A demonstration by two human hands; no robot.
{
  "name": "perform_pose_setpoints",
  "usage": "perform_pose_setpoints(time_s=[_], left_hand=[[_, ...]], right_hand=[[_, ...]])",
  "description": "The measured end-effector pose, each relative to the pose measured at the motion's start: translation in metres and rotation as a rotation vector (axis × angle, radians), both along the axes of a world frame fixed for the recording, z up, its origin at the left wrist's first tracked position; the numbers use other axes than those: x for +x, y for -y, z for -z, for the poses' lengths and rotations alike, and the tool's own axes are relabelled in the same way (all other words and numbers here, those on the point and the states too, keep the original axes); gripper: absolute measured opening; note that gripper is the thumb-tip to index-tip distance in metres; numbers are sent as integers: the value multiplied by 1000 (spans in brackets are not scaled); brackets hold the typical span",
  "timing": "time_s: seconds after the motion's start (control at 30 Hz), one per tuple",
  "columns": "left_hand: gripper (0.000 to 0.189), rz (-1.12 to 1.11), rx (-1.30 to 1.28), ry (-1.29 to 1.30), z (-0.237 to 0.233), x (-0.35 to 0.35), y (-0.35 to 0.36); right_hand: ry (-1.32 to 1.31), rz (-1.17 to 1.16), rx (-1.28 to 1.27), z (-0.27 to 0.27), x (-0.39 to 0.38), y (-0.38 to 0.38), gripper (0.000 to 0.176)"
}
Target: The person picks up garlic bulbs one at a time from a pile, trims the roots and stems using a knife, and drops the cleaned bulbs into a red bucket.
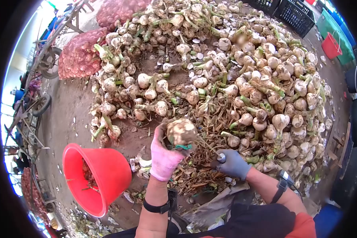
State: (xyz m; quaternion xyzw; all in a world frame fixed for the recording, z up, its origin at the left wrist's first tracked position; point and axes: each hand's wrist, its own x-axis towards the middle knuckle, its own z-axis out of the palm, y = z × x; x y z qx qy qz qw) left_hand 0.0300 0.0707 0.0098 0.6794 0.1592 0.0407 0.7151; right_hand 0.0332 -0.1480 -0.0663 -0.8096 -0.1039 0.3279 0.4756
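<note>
My left hand, in a pink glove, holds a large soil-caked pale bulb with its fingers wrapped round the side. A strip of green lies at the base of the bulb by my palm. My right hand, in a grey glove, is closed round a hand tool with a metal collar. Its thin shaft points up and left toward the held bulb; the tip is hard to make out. Both hands are over a heap of dry roots and trimmings.
A big pile of dirty bulbs with cut green stems spreads ahead. A red bucket with some scraps leans at left. Filled pink mesh bags, black crates and another red bucket stand farther off. A wheeled cart is at left.
</note>
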Motion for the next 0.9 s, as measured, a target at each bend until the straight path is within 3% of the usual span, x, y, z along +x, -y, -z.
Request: perform_pose_setpoints(time_s=[0.1,0.17,0.23,0.3,0.37,0.4,0.43,0.53,0.67,0.73,0.77,0.83,0.9], left_hand=[[80,69,-88,-55,-6,-2,4],[79,115,-78,-71,-5,-3,7],[80,117,-257,-37,2,-7,13],[85,156,-166,20,19,-15,10],[92,190,49,-83,23,-20,11],[96,72,-654,-255,24,-17,15],[96,76,-653,-256,20,-17,17],[92,247,-137,-12,1,-22,21],[88,277,14,26,0,-22,24],[75,170,-341,-34,-3,-26,28],[75,168,-340,-35,-1,-25,26],[42,75,-1142,-398,6,-22,19],[44,135,-1041,-403,0,-32,29]], right_hand=[[-64,32,19,-11,3,3,23],[93,122,-23,-34,14,2,22],[213,96,14,-65,20,-2,21],[476,-33,59,-82,22,-4,22],[499,-107,10,-87,21,-5,23],[535,-142,-9,-87,20,-7,22],[571,-177,-28,-87,18,-7,21],[580,-191,-3,-84,14,-8,22],[611,-223,-7,-67,14,-10,22],[628,-217,-8,-60,15,-11,21],[653,-212,-12,-57,17,-11,20],[663,-185,24,-47,20,-12,18],[675,-162,61,-28,33,-2,17]])
